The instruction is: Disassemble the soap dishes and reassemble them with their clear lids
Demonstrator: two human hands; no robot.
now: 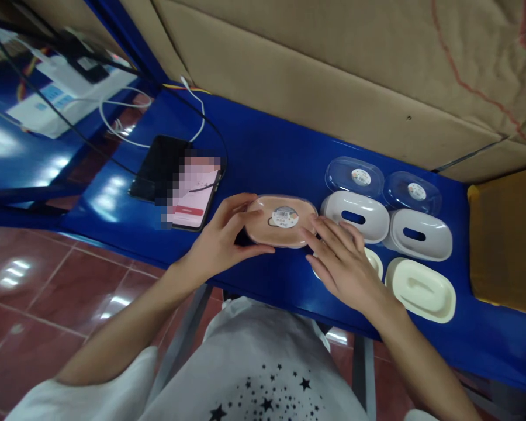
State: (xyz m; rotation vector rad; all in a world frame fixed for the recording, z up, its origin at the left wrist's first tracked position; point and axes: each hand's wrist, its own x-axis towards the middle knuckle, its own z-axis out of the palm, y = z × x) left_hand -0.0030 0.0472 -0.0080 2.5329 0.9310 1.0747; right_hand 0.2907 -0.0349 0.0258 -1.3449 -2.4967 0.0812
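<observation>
An oval peach soap dish (283, 235) under a clear lid with a round barcode sticker sits near the front edge of the blue table. My left hand (221, 237) grips its left end, thumb in front and fingers behind. At the right end, the outstretched fingers of my right hand (344, 260) touch the lid's rim. Two clear lids (354, 175) with stickers lie at the back right. In front of them are two white slotted trays (421, 235). A cream dish (421, 290) lies nearer, and another cream dish (374, 263) is mostly hidden under my right hand.
Left of my hands a lit phone (193, 202) lies partly over a black flat device (160, 166). White and black cables (123, 137) run across the left side. Brown cardboard (315, 76) walls the back, and a brown box (508, 234) stands at the right.
</observation>
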